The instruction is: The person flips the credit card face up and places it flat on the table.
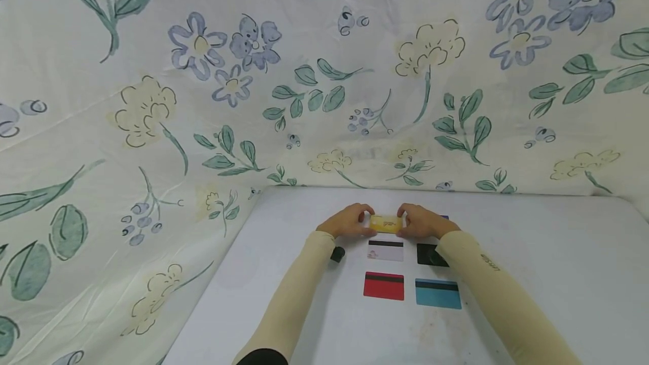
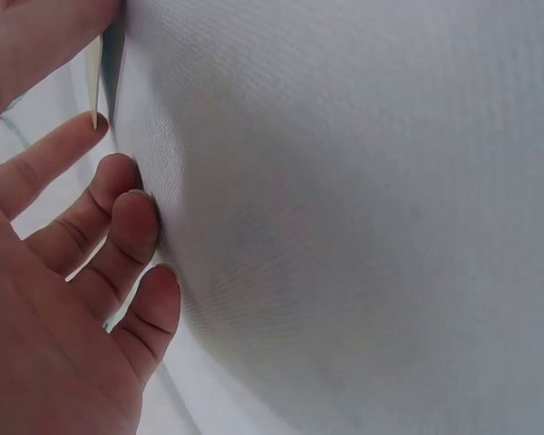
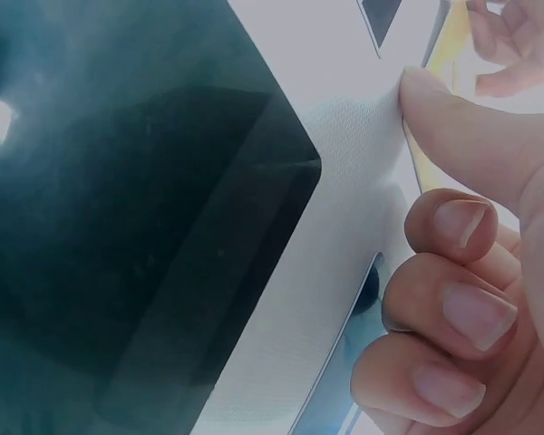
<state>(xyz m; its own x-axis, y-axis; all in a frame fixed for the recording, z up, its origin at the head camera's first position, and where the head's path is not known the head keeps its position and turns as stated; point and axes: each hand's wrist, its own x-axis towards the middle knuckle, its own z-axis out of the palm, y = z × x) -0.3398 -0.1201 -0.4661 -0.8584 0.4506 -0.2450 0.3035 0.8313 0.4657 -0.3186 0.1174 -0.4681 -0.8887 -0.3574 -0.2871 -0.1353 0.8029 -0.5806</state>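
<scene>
We see both hands on one yellow card [image 1: 386, 223] at the far end of the white table [image 1: 532, 275]. Left hand [image 1: 347, 221] pinches its left short edge, right hand [image 1: 422, 222] pinches the right short edge, fingers curled round the card's ends. The card sits just beyond a white card with a dark stripe [image 1: 386, 250].

Nearer us, in a rough grid: a black card [image 1: 430, 255] partly under the right forearm, a red card [image 1: 383, 286] and a blue card [image 1: 438, 293] side by side, both with a dark stripe along the far edge. A small black object [image 1: 337, 254] lies beside the left forearm (too small to identify).

Left wrist view: thumb and fingers [image 2: 131, 227] rest against the table surface, card edge only just showing at top. Right wrist view: thumb [image 3: 462, 122] presses the yellow card's edge [image 3: 449, 59], other fingers curled beneath; black card fills the left.

Floral cloth [image 1: 152, 100] covers the surroundings.
</scene>
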